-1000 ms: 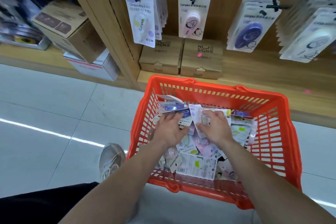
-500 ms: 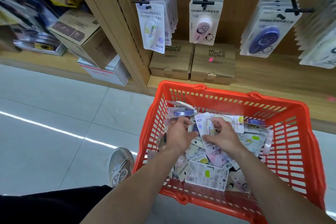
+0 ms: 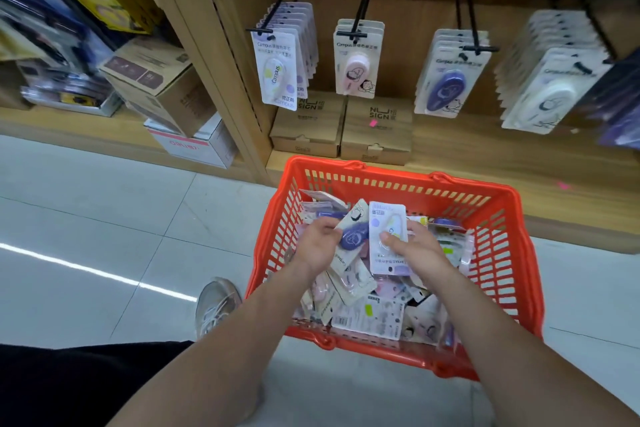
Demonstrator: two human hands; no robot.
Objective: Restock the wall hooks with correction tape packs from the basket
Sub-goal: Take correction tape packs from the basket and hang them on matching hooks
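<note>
- White-and-yellow correction tape pack (image 3: 387,239): held upright over the basket, printed face toward the camera, hang-hole end up. Probably turned this way to read the variety and match it to a hook.
- Right hand (image 3: 414,246): thumb pressed on the pack's face, fingers behind its right edge; clamped on the pack near mid-height, so the top edge stands clear above the grip.
- Purple correction tape pack (image 3: 351,236): tilted, just left of the first, touching or overlapping it. Left hand (image 3: 318,243) is closed on its left edge; the card's lower end runs below the hand into the pile.
- Orange basket (image 3: 498,253): on the floor against the shelf base, still holding a loose heap of mixed packs.
- Wall hooks (image 3: 360,15): above the basket, four rows of hung packs. Matching varieties hang at far left (image 3: 278,71) and third from left (image 3: 446,83).
- Judgement: sorting and selecting stage; hanging not yet begun for these two.
</note>
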